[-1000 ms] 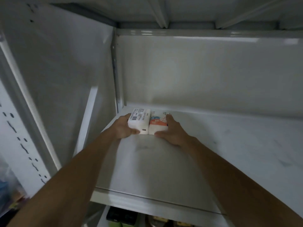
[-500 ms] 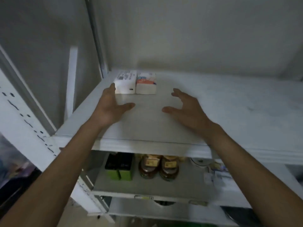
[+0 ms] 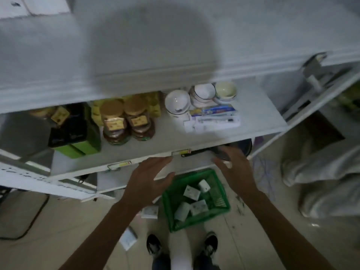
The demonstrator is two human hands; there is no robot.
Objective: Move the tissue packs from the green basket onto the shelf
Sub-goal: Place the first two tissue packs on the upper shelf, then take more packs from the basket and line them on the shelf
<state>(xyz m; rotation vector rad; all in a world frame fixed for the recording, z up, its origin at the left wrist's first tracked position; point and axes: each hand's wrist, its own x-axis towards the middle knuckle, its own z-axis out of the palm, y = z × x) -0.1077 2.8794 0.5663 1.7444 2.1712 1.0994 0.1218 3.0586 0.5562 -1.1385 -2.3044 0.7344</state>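
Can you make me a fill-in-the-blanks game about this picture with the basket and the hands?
1. The plastic mesh basket on the floor is coloured ____.
2. The white tissue packs still in the basket number ____.
3. The left hand and right hand are both ____, holding nothing.
4. The two brown jars with gold lids stand on the shelf beside the white ____.

Missing words: green; four; open; bowls

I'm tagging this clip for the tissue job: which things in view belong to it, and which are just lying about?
Belongs to the job:
- green basket on the floor
- tissue packs inside it
- top shelf
- left hand and right hand, both empty and open

Just lying about:
- jars
- bowls
- green-and-black box
- flat packets
- two packs on the floor
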